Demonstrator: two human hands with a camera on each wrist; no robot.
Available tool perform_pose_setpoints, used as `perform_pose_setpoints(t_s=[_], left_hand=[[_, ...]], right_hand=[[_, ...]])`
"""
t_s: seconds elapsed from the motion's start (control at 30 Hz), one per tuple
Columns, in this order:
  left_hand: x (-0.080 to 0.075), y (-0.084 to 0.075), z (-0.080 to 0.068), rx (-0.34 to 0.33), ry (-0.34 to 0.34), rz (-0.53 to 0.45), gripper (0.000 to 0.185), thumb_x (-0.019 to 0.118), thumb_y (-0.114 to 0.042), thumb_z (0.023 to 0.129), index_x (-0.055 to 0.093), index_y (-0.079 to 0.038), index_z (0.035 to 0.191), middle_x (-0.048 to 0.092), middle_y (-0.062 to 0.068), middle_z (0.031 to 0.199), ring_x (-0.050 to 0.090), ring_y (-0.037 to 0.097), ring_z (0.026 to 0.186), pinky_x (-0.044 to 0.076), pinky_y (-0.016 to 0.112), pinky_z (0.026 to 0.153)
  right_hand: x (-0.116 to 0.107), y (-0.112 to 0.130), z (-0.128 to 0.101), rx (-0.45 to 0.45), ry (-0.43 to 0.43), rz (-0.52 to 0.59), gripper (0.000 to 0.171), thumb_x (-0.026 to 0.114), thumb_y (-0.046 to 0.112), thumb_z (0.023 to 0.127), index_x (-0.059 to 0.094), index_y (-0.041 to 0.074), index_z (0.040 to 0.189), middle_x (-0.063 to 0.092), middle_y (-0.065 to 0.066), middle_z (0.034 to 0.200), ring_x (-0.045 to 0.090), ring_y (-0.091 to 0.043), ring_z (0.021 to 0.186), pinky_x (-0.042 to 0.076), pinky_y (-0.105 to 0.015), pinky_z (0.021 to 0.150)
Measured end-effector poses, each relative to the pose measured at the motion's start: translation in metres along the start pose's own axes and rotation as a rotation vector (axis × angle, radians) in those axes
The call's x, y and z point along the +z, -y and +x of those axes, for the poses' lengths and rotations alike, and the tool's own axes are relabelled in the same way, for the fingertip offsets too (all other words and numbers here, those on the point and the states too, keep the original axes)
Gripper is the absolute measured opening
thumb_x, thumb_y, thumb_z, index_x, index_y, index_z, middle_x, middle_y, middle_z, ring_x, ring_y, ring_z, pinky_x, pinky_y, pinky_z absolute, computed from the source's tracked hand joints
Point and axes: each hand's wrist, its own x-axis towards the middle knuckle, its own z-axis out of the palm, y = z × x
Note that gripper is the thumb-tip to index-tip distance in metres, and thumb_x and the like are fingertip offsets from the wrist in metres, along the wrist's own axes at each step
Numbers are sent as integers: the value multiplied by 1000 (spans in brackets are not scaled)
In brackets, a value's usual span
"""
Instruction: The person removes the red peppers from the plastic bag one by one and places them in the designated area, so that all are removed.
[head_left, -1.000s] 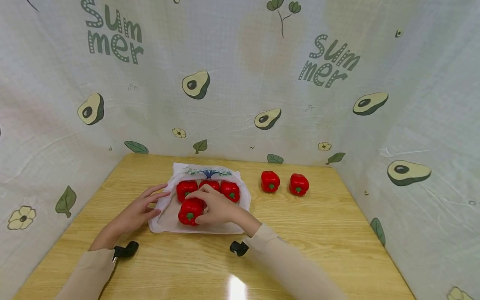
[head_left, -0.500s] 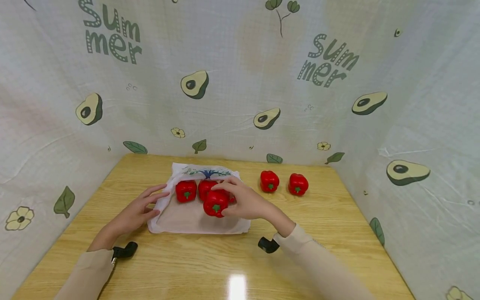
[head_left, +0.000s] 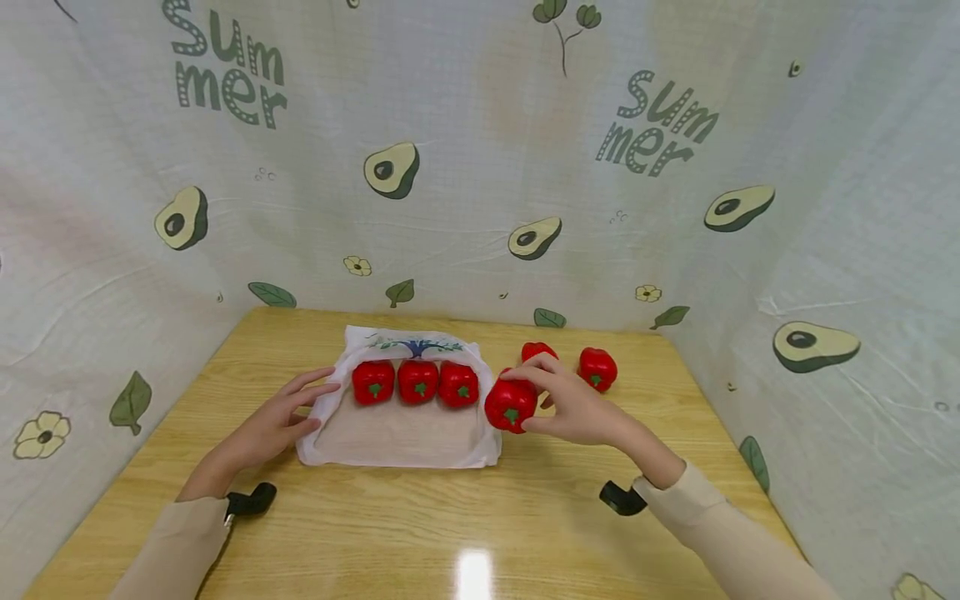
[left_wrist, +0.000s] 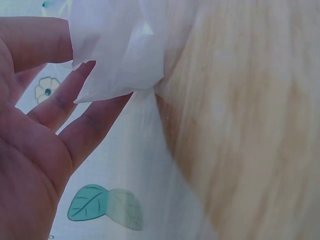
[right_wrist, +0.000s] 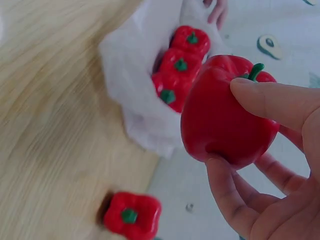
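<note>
My right hand point(head_left: 577, 408) grips a red bell pepper point(head_left: 506, 400) with a green stem, just past the bag's right side in the head view. In the right wrist view the thumb lies by the stem of that bell pepper point(right_wrist: 225, 120), with fingers underneath. Three more peppers stand in a row at the back of a white plastic bag point(head_left: 318, 454), spread out like a shallow tray: left point(head_left: 372, 379), middle point(head_left: 417, 379), right point(head_left: 458, 383). Spread fingers of my left hand point(head_left: 266, 429) touch the bag's left edge; its plastic point(left_wrist: 120, 50) covers their tips in the left wrist view.
Two other red peppers are on the wooden table point(head_left: 375, 533) at the back right: one point(head_left: 597, 367) in full view, another point(head_left: 536, 350) partly behind my right hand. A printed cloth point(head_left: 465, 125) hangs round the table's back and sides.
My right hand has carried the bell pepper from the front left inside the bag rightward, past its right edge. The three back peppers are uncovered now. My left hand stays put.
</note>
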Motion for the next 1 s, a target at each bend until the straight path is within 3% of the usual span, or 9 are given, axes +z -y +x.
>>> perform_pose_setpoints(t_s=[0.17,0.33,0.5,0.7,1.0], left_hand=[[0,0,1,4,-3,29,66,76,11,90,56,-3,152,36,20,166,44,33,141,48,13,101],[1,-1,2,-13,7,21,66,75,12,91,56,-4,152,35,20,167,46,30,141,53,20,98],[1,-2,1,-51,31,-28,63,72,12,93,55,-2,152,32,20,168,39,41,144,51,18,97],[2,-1,0,-53,29,-31,65,73,12,92,55,-3,153,32,20,168,40,45,144,49,16,97],[1,-1,1,-23,4,13,66,75,12,90,57,-4,151,35,20,167,42,40,142,49,16,101]], right_hand=[[-11,-23,-31,46,-42,6,68,90,9,85,62,21,146,55,-2,132,62,-18,105,64,-38,81],[-17,-51,-61,89,-46,38,68,90,9,86,60,20,146,52,-5,132,65,-20,102,64,-41,83],[-23,-69,-84,118,-39,39,68,89,5,86,60,18,147,52,-5,133,67,-23,105,64,-43,83],[-36,-90,-103,108,-35,10,67,87,3,87,60,15,147,52,-7,133,67,-26,105,64,-43,81],[-51,-138,-122,120,-85,-11,67,87,-3,85,58,6,145,53,-12,130,66,-32,103,64,-37,77]])
